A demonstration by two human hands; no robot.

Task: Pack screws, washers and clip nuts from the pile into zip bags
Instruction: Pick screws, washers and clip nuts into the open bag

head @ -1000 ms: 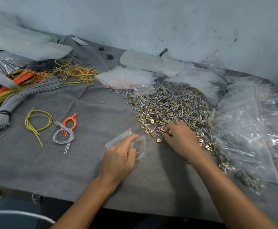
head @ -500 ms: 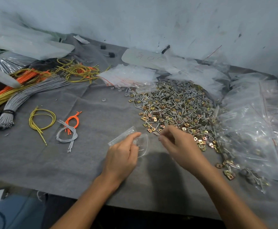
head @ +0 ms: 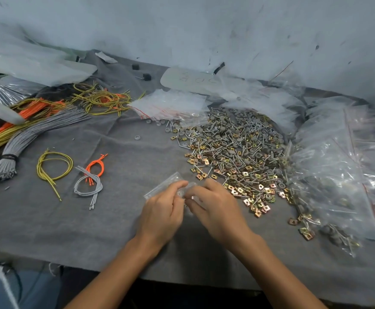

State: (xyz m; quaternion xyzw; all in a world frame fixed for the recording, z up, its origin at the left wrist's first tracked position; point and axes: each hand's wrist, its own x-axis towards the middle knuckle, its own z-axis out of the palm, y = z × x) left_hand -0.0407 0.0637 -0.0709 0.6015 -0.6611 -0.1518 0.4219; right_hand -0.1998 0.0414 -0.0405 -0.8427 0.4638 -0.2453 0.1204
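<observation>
A small clear zip bag (head: 163,186) lies on the grey cloth in front of me. My left hand (head: 162,212) pinches it near its mouth. My right hand (head: 215,206) has its curled fingertips at the bag's mouth, touching my left fingers; whatever small parts it holds are hidden. The pile of screws, grey washers and brass clip nuts (head: 233,152) spreads out just behind and to the right of my right hand.
Filled zip bags (head: 338,175) are heaped at the right. A stack of empty bags (head: 171,105) lies behind the pile. Grey, orange and yellow wire bundles (head: 37,128) and loose wire loops (head: 88,179) lie at the left. The table's front edge (head: 93,267) is near.
My right hand left the pile and came left to the bag's mouth, meeting my left hand. My left hand stayed on the bag.
</observation>
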